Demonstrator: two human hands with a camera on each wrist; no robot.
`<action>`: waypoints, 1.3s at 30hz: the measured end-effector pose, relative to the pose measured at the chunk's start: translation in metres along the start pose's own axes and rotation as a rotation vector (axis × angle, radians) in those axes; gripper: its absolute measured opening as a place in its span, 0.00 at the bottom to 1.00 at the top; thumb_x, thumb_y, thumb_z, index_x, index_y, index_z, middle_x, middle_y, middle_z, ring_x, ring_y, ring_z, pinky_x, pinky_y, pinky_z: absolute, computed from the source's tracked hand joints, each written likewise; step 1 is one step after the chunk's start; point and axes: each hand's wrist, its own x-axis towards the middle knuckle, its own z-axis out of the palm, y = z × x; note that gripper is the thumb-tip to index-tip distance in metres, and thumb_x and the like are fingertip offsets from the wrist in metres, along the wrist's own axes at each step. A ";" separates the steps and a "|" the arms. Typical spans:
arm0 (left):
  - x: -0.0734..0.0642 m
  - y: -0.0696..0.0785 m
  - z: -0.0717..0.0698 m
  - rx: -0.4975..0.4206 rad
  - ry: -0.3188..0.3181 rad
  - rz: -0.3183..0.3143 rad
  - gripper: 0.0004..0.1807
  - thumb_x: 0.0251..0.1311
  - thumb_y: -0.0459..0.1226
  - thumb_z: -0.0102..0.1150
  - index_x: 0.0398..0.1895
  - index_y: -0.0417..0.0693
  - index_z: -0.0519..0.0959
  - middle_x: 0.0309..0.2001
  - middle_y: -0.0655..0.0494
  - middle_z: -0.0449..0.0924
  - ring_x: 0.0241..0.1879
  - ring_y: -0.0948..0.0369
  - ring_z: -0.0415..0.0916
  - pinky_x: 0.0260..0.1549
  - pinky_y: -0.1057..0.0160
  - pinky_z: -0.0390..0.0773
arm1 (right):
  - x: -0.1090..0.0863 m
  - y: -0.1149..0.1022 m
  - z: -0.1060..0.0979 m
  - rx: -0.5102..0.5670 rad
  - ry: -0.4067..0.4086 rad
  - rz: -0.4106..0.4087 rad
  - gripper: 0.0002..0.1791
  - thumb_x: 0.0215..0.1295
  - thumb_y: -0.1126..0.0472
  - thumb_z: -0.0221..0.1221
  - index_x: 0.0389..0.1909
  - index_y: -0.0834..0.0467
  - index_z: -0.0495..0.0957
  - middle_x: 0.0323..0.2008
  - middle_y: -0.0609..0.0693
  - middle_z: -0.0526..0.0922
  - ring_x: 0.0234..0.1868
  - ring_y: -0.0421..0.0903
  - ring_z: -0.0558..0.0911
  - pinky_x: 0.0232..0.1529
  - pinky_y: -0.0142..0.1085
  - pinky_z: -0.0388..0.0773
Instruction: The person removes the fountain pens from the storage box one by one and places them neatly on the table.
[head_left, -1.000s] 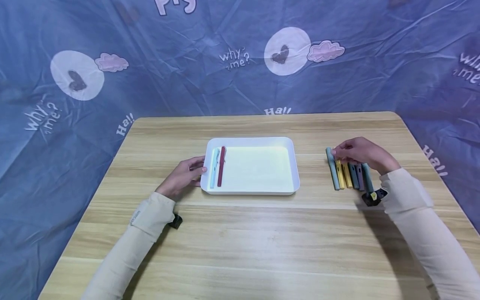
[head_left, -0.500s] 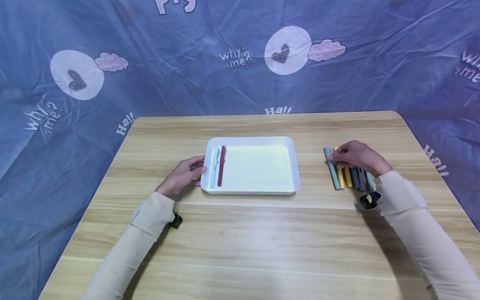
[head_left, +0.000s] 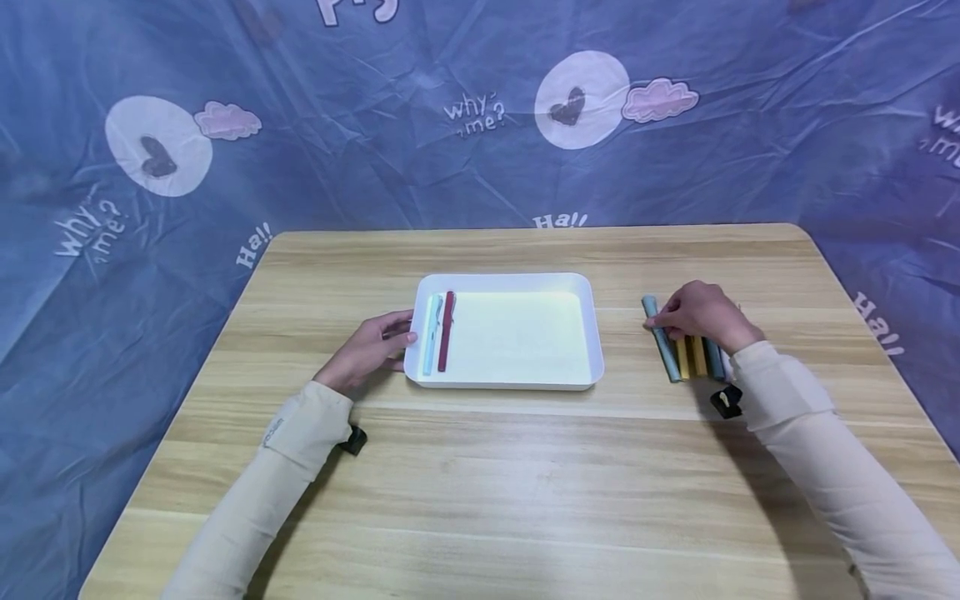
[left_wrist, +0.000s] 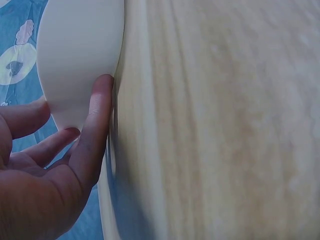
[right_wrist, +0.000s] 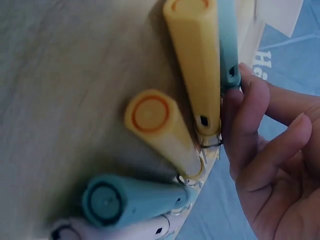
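On the table is a white tray (head_left: 517,386) with a light blue pen (head_left: 431,335) and a dark red pen (head_left: 446,332) lying in its left side. My left hand (head_left: 367,350) holds the tray's left end; in the left wrist view, the fingers (left_wrist: 100,107) touch its outer wall. At right, my right hand (head_left: 703,312) pinches the upper part of a teal pen (head_left: 670,358), leftmost in a row. Beside it lie two yellow pens (right_wrist: 195,60), a darker blue-green pen (right_wrist: 142,200) and a pale purple pen (right_wrist: 107,227). The hand partly covers the row.
A wooden table (head_left: 487,492) bears everything. Behind it hangs a blue printed cloth (head_left: 375,150). Small black wrist cameras sit under both sleeves.
My right hand has moved left from over the yellow pens onto the teal pen, whose upper end has shifted slightly left. The left hand stays at the tray.
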 end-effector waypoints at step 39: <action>0.002 0.000 -0.001 -0.012 -0.004 0.003 0.30 0.67 0.33 0.52 0.71 0.41 0.58 0.63 0.40 0.63 0.57 0.44 0.68 0.42 0.52 0.83 | 0.011 -0.007 -0.003 0.273 -0.090 0.012 0.27 0.65 0.42 0.56 0.37 0.67 0.79 0.27 0.52 0.82 0.31 0.48 0.81 0.35 0.38 0.82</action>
